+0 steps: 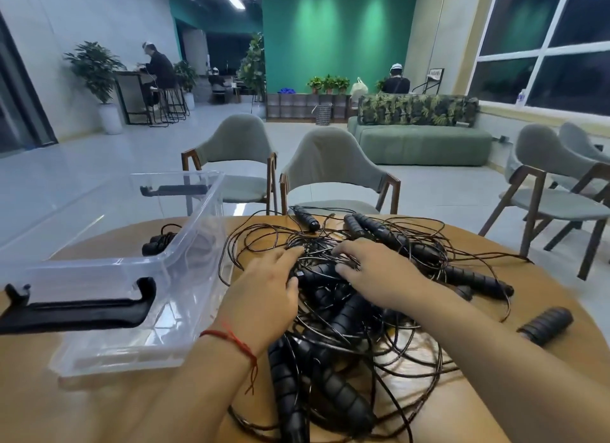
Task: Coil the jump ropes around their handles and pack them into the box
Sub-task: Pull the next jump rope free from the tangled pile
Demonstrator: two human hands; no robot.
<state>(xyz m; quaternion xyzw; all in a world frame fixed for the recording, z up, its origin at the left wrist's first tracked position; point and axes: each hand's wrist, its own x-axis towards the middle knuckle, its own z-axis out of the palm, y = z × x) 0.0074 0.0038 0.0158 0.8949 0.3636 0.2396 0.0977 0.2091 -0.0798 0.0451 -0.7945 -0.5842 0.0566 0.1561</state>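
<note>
Jump ropes (346,314) in tangle beside box (99,266)

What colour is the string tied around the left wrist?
Red. The thin string bracelet shows best in the head view.

2 hands: left hand (264,287), right hand (379,271). 1 clear box (99,267) with 2 black latches (82,310) (175,190). 1 table (82,409). 1 tangled pile of jump ropes (346,327), roughly 10 handles, exact count unclear; 1 loose handle (544,325) lies apart. 1 bundled rope (158,241). 4 chairs (237,158) (333,172) (544,178) (581,145), 1 sofa (422,145), 3 background people (158,69) (218,81) (399,81).
</note>
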